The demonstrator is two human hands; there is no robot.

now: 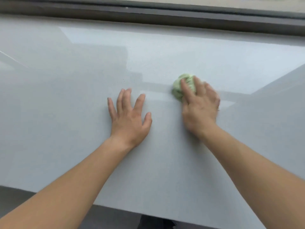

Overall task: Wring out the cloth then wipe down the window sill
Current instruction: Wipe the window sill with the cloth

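Head view, and the cloth (179, 87) is right there, a pale green wad bunched into a ball, sitting on the window sill (66, 96) just right of the middle of the frame. The right hand (200, 106) is on top of it, palm down, and its fingers (186, 90) lie fairly straight across the near side of the wad, pressing it onto the surface rather than wrapping round it. The outer edge of that hand is smeared with blur, so the smaller fingers are hard to read. Green fabric pokes out beyond the fingertips toward the top and left.

Over to the left hand (129, 116), near centre frame and well apart from the cloth: it lies flat on the sill, fingers spread wide, thumb out toward the right, holding nothing. Both bare forearms run in from the lower corners.

The sill is a broad, glossy, pale grey slab filling most of the picture, with soft reflections across it. Along the top runs the dark window frame (148, 15), with a strip of glass (214, 0) above it at upper right. Below the sill's near edge, a dark floor (16, 199) shows at lower left.
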